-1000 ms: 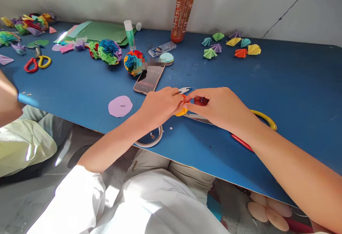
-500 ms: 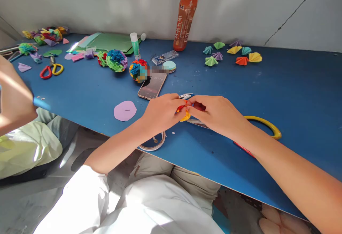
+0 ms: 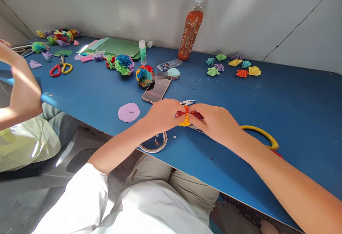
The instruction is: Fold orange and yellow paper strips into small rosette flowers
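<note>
My left hand (image 3: 167,113) and my right hand (image 3: 215,118) meet above the blue table, fingers pinched around a small pleated orange and yellow paper piece (image 3: 185,121). Fingers cover much of it. Partly beneath my right hand and forearm lie large scissors with a yellow and red handle (image 3: 274,142). A blue-and-white tool (image 3: 188,102) shows just beyond my fingers, mostly hidden. Left of my hands is a flat purple paper disc (image 3: 129,112) with a small slit. A roll of tape (image 3: 165,141) sits at the table's front edge, near my left forearm.
Beyond my hands are a phone (image 3: 157,89), pleated paper balls (image 3: 124,65), a glue stick (image 3: 143,52) and a drink bottle (image 3: 190,30). Folded paper fans (image 3: 235,62) lie at right. Smaller scissors (image 3: 61,67) and a co-worker's arm (image 3: 25,84) are at left.
The view has shifted, so the table's things appear slightly lower. More of the yellow paper shows below my fingers, both hands still pinching it. The co-worker's arm has changed position.
</note>
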Action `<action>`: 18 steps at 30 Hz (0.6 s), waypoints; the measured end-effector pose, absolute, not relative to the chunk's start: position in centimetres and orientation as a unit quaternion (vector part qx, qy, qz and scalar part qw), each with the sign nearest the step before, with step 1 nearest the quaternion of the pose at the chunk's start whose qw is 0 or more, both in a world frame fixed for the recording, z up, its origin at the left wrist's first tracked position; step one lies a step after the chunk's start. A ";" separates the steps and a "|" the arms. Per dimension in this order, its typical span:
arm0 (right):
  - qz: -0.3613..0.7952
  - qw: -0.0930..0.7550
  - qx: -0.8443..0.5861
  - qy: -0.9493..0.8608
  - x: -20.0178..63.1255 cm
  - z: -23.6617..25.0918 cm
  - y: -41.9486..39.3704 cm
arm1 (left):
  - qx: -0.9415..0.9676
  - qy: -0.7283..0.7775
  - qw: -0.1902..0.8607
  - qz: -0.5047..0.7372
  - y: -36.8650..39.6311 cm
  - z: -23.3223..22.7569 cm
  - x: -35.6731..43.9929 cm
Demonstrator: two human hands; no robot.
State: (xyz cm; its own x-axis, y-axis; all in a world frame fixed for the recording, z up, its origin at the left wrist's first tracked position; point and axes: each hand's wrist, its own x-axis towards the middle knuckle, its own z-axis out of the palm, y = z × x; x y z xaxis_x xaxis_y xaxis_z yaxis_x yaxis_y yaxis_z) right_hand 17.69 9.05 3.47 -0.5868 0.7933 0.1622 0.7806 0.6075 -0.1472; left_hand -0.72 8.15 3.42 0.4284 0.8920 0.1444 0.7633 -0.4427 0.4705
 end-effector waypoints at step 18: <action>0.048 0.089 -0.349 -0.932 18.8 4.3 9.4 | 0.895 0.384 0.151 0.168 8.8 3.7 -2.1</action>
